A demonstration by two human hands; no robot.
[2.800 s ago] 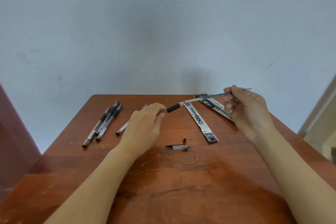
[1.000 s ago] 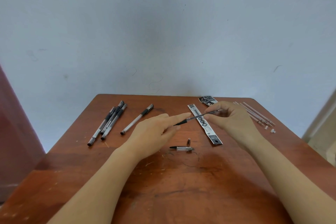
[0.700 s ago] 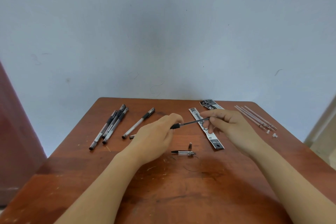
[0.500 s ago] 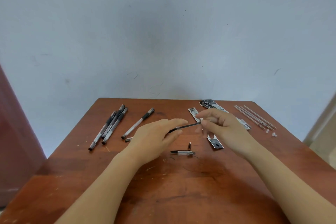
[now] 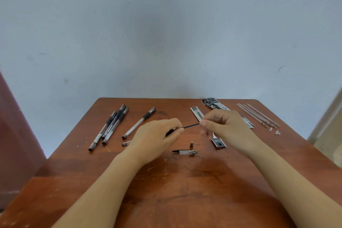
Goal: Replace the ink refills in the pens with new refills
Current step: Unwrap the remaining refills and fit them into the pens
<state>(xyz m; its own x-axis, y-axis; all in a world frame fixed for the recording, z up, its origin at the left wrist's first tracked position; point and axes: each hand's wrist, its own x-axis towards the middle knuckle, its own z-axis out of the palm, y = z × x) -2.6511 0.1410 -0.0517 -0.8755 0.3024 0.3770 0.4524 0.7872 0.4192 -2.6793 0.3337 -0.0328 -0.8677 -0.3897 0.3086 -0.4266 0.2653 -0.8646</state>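
My left hand (image 5: 157, 135) is closed around a pen barrel (image 5: 169, 132); only its black grip end shows under my fingers. A thin dark refill (image 5: 190, 126) sticks out of the barrel toward the right. My right hand (image 5: 224, 126) pinches the refill's far end between thumb and forefinger. Both hands hover just above the wooden table (image 5: 185, 190). On the table below them lie a clear pen cap (image 5: 185, 152) and a small metal tip cone (image 5: 192, 144).
Three pens (image 5: 109, 127) lie together at the left, and a single pen (image 5: 138, 123) lies beside them with a short cap piece (image 5: 126, 143) near its end. Refill packets (image 5: 197, 114) sit behind my right hand. Several bare refills (image 5: 257, 114) lie at the right edge.
My right hand has moved left toward my left hand, and less of the refill shows between them than before. The left hand's fingers have closed over the barrel.
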